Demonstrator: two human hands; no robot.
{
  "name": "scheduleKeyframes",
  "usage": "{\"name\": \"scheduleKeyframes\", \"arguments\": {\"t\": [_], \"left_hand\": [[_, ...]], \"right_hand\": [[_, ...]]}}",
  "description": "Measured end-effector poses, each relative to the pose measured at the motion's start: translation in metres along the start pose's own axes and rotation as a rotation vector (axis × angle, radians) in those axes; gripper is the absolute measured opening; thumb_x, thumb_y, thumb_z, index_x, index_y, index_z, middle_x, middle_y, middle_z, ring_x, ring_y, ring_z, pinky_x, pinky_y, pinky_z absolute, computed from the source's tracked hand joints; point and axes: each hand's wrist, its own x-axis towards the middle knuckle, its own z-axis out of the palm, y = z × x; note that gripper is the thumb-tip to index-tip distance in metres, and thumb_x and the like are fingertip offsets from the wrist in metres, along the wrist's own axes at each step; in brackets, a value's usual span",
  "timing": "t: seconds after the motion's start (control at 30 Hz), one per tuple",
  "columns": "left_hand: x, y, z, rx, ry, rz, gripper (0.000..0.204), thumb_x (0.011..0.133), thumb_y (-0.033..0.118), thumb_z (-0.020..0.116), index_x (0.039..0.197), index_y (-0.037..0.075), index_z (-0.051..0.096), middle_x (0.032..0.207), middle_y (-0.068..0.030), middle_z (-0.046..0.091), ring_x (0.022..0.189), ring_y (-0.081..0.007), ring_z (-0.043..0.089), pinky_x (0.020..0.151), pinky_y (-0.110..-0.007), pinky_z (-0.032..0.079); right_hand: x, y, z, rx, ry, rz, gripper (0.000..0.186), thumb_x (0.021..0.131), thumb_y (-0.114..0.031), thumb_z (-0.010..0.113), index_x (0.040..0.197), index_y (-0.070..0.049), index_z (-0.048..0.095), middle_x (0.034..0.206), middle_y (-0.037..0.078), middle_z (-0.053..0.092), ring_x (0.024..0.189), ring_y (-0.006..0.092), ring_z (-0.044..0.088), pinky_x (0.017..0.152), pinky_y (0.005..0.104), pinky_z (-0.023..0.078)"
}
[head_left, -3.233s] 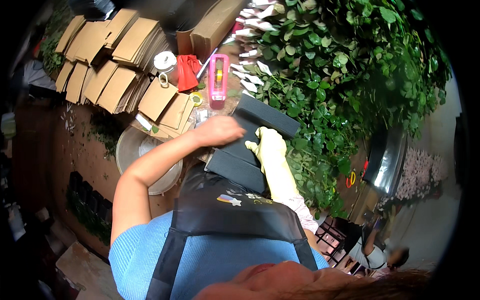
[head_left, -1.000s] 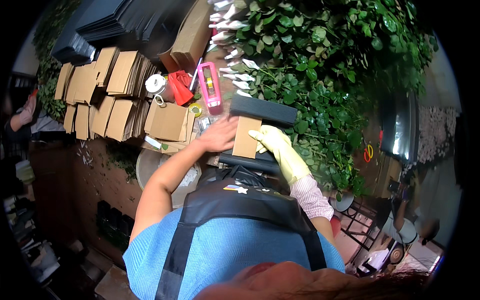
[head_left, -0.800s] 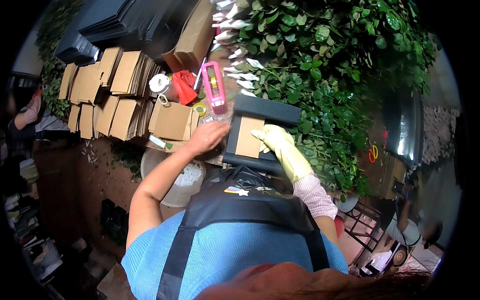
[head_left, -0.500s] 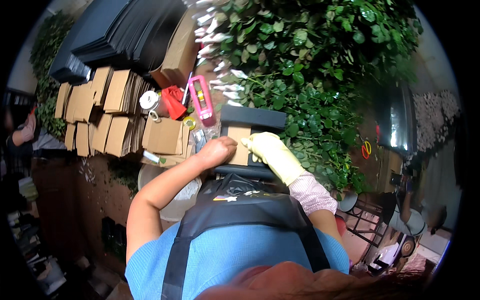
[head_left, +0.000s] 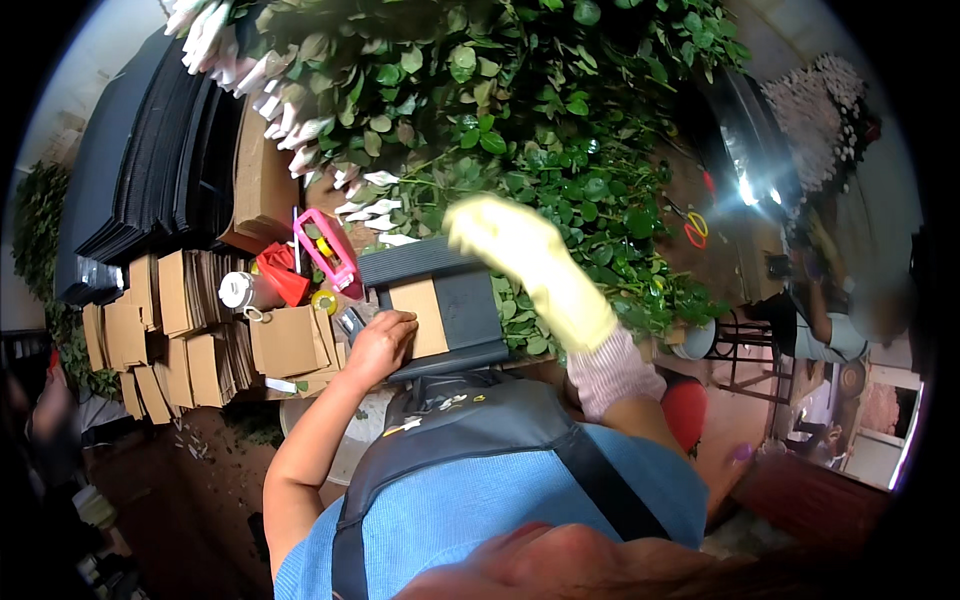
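My left hand (head_left: 386, 345) has its fingers bent together on the left edge of a brown cardboard piece (head_left: 424, 315), which lies inside a dark grey ribbed corrugated wrap (head_left: 470, 317). My right hand (head_left: 500, 240), in a pale yellow glove, is raised over the wrap's upper flap; motion blur hides what its fingers hold, if anything. Just left of the wrap are a pink tape dispenser (head_left: 340, 260), a small tape roll (head_left: 323, 303), a red bag (head_left: 288, 275) and a white-lidded cup (head_left: 237, 292).
Leafy stems (head_left: 560, 130) with white-sleeved heads (head_left: 280, 110) cover the back. Dark sheet stacks (head_left: 130, 140) and cardboard pieces (head_left: 180, 295) fill the left. Right are red-and-yellow scissors (head_left: 697, 228) and a co-worker (head_left: 840, 335). Another person (head_left: 55, 400) is at far left. A basin (head_left: 330, 430) sits below.
My right hand has lifted off the cardboard and moved upward. My left hand rests at the cardboard's left edge. The view has turned, shifting the surroundings.
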Motion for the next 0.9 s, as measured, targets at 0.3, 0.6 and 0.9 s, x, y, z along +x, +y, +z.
{"name": "scheduleKeyframes", "arguments": {"t": [0.3,0.6,0.9], "left_hand": [[-0.004,0.002,0.003,0.023,0.014,-0.027,0.020,0.086,0.003,0.071,0.106,0.002,0.072,0.113,-0.0115,0.070,0.105,-0.0313,0.067,0.092,-0.039,0.054],[-0.002,0.000,0.008,0.051,0.046,0.039,0.018,0.088,0.007,0.070,0.105,0.002,0.072,0.111,-0.0117,0.071,0.103,-0.0313,0.067,0.089,-0.039,0.055],[-0.003,-0.010,0.015,0.106,0.053,0.079,0.021,0.084,0.009,0.072,0.104,0.004,0.072,0.113,-0.0098,0.070,0.123,-0.0354,0.059,0.106,-0.052,0.046]], "right_hand": [[0.108,0.054,-0.040,-1.013,0.093,0.231,0.015,0.094,-0.013,0.061,0.101,-0.011,0.073,0.113,0.010,0.071,0.105,0.0309,0.067,0.094,0.0361,0.051],[0.063,0.011,-0.039,-0.611,0.496,-1.085,0.030,0.075,0.003,0.069,0.104,-0.004,0.075,0.099,0.014,0.076,0.077,0.0263,0.073,0.068,0.0326,0.060],[0.045,0.032,-0.029,-0.471,0.414,-0.730,0.018,0.086,-0.010,0.072,0.102,-0.003,0.077,0.090,0.014,0.075,0.074,0.0272,0.071,0.066,0.0341,0.057]]}}
